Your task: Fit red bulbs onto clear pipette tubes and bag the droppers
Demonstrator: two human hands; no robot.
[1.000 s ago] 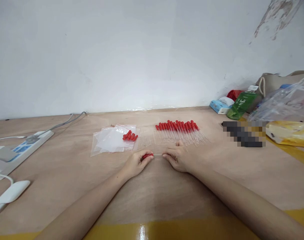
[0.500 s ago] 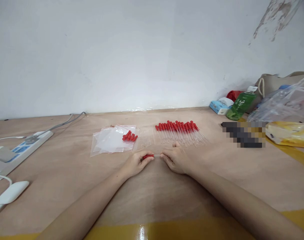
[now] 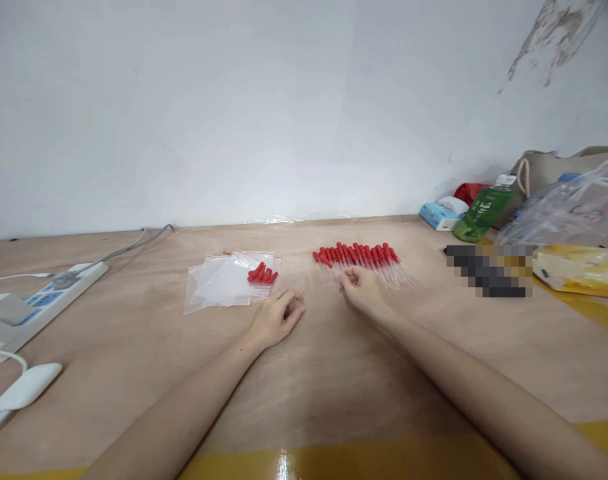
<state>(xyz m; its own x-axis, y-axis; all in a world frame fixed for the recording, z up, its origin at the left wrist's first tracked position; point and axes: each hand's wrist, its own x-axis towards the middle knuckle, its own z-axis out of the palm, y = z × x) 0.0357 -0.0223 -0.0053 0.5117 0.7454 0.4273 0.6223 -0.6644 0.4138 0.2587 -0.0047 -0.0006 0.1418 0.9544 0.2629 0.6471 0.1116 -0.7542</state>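
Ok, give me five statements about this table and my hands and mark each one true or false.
1. The right hand is at the row of red-bulbed droppers. True.
2. The left hand grips a red bulb. False: no red bulb shows in the left hand.
3. The loose bulbs lie on the bare tabletop. False: the loose bulbs lie on the clear bags.
4. The green bottle is beside the blue tissue pack. True.
5. The power strip is on the right. False: the power strip is on the left.

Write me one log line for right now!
left hand: half-open, no item visible | right hand: apparently pinching red-bulbed tube | loose red bulbs: on plastic bags
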